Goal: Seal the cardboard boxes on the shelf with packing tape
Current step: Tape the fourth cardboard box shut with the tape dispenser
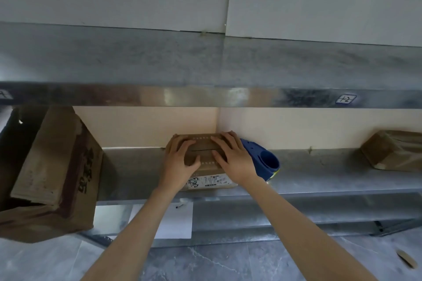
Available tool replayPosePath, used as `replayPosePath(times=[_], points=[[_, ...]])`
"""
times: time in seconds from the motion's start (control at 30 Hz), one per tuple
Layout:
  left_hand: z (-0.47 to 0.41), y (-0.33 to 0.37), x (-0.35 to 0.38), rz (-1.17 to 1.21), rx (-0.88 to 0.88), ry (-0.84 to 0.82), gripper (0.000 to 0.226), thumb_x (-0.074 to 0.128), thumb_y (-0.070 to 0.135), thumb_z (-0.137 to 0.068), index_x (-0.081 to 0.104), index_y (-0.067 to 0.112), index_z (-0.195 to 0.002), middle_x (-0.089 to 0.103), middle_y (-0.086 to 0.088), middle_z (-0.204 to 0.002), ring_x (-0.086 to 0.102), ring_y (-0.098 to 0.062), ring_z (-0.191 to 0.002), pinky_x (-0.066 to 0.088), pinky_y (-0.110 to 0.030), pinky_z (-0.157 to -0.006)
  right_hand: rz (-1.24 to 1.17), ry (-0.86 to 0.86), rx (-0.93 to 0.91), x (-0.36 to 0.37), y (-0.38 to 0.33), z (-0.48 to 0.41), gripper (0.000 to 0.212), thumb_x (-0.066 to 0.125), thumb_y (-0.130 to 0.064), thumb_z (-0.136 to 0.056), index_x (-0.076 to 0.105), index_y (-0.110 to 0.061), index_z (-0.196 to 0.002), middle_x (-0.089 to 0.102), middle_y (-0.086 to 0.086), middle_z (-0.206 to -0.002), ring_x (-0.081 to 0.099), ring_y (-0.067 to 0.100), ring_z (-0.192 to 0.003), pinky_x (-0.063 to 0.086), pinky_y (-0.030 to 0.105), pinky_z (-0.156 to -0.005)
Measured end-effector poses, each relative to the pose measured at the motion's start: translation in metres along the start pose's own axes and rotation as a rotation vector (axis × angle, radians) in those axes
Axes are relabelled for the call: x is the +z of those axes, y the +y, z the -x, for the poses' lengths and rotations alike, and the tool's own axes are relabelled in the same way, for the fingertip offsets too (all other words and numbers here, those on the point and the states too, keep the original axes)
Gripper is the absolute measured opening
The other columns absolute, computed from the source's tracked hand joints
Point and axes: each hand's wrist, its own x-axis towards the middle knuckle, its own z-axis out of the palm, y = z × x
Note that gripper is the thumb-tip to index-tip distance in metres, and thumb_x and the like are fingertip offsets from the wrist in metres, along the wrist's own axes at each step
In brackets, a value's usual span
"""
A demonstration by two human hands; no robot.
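Flat-fingered and wide, the grip of the left hand and right hand presses down the flaps of a small cardboard box on the metal shelf, a blue tape dispenser just beside the right hand.

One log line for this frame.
stage: pressing flaps closed | left hand: flat on small box top | right hand: flat on top | blue tape dispenser: on shelf beside box, unheld

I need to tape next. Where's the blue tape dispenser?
In the head view, the blue tape dispenser lies on the shelf just right of the small box, beside the right hand.
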Motion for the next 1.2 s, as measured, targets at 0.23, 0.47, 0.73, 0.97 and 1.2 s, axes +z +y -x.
replayPosePath(times=[0.23,0.47,0.73,0.97,1.2], points=[[0.0,0.001,-0.001,0.027,-0.024,0.014,0.043,0.078,0.022,-0.08,0.065,0.013,-0.119,0.053,-0.004,-0.133,0.036,-0.026,-0.138,0.034,-0.037,-0.112,-0.475,0.072,0.174,-0.013,0.016,-0.004,0.033,0.04,-0.037,-0.104,0.052,-0.026,-0.133,0.04,-0.008,-0.14,0.04,0.012,-0.131,0.036,0.028,-0.107],[0.0,0.001,0.0,0.036,-0.031,0.033,0.042,0.08,0.019,-0.078,0.067,0.011,-0.117,0.054,-0.005,-0.131,0.041,-0.028,-0.135,0.037,-0.046,-0.113,-0.012,-0.006,0.428,-0.016,0.081,0.025,0.051,0.054,-0.039,-0.097,0.041,-0.018,-0.141,0.052,0.011,-0.129,0.051,0.032,-0.116,0.05,0.042,-0.084],[0.0,-0.001,0.0,0.021,-0.01,0.037,0.043,0.081,0.018,-0.077,0.066,0.012,-0.117,0.053,-0.003,-0.132,0.043,-0.025,-0.134,0.036,-0.041,-0.114,0.071,-0.334,0.441,-0.002,0.105,0.028,0.084,0.058,-0.047,-0.092,0.002,-0.038,-0.154,0.069,0.008,-0.108,0.067,0.028,-0.08,0.055,0.035,-0.059],[-0.002,0.001,-0.005,0.027,-0.005,0.019,0.041,0.08,0.017,-0.079,0.067,0.012,-0.117,0.053,-0.001,-0.133,0.043,-0.023,-0.134,0.036,-0.04,-0.114,-0.05,-0.476,0.415,-0.018,0.116,0.014,0.088,0.061,-0.032,-0.092,-0.002,-0.04,-0.154,0.057,0.01,-0.137,0.064,0.032,-0.103,0.056,0.039,-0.077],[0.002,-0.004,-0.011,0.077,-0.013,-0.048,0.043,0.077,0.02,-0.083,0.064,0.017,-0.125,0.046,0.009,-0.139,0.032,-0.015,-0.142,0.026,-0.031,-0.117,-0.108,-0.394,0.413,-0.039,0.105,0.027,0.091,0.064,-0.027,-0.09,0.002,-0.041,-0.154,0.056,0.01,-0.137,0.062,0.034,-0.104,0.057,0.044,-0.08]])
